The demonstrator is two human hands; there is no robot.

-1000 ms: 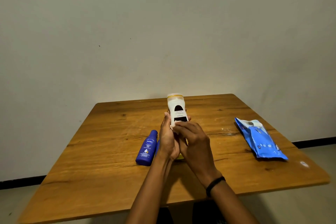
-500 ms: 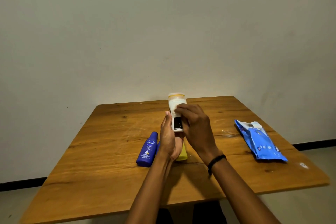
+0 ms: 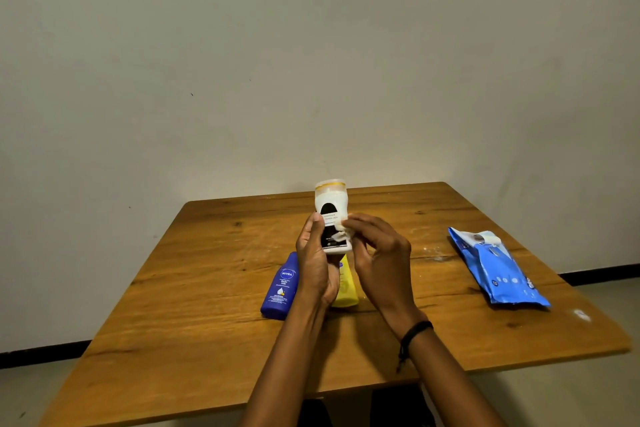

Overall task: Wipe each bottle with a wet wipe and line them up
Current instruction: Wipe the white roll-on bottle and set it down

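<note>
My left hand (image 3: 316, 262) grips a white bottle (image 3: 330, 202) with a black label and a yellow-ringed cap, held upright above the table. My right hand (image 3: 377, 258) pinches a crumpled white wet wipe (image 3: 340, 236) against the bottle's right side. Beneath my hands a dark blue bottle (image 3: 281, 286) lies flat on the table. A yellow bottle (image 3: 345, 288) lies beside it, partly hidden by my left hand.
A blue pack of wet wipes (image 3: 498, 270) lies at the right of the wooden table (image 3: 180, 315), its flap lifted. A plain wall stands right behind the table's far edge. A small white mark (image 3: 581, 314) sits near the right corner.
My right hand slid the wipe up the bottle's front, then came back down to its right side. The left hand kept its hold on the bottle.
</note>
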